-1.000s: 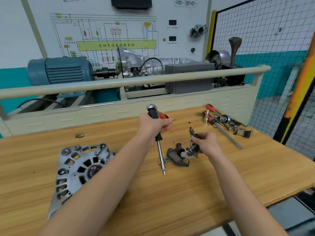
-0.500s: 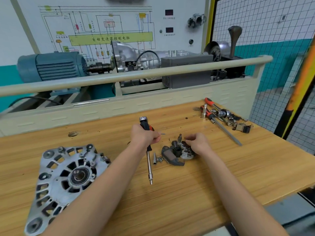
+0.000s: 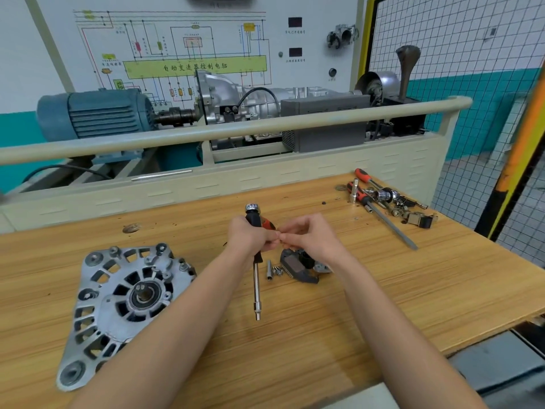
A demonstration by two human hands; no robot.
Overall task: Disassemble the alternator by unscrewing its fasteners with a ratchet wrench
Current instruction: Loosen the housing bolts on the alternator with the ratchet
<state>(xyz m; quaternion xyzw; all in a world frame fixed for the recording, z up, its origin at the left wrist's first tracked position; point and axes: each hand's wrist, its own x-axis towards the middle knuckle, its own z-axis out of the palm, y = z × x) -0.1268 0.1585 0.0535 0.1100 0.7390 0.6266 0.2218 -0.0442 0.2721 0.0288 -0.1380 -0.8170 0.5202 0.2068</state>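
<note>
The grey alternator housing (image 3: 121, 299) lies flat on the wooden bench (image 3: 413, 290) at the left. My left hand (image 3: 250, 236) grips the black-and-red handle of the ratchet driver (image 3: 257, 278), whose steel shaft points toward me. My right hand (image 3: 309, 234) has its fingertips pinched together against the left hand's fingers; what they pinch is too small to make out. Below the right hand lie the removed dark regulator part (image 3: 298, 268) and a few loose screws (image 3: 274, 271).
A pile of screwdrivers, sockets and small parts (image 3: 383, 199) lies at the bench's far right. A beige rail (image 3: 236, 131) and a training rig with a blue motor (image 3: 97, 113) stand behind the bench. A knot hole (image 3: 131, 228) marks the wood at the left.
My right hand let go of the small alternator part, which now lies on the bench, and rose to meet my left hand's fingertips. The view shifted, so the alternator housing shows more fully.
</note>
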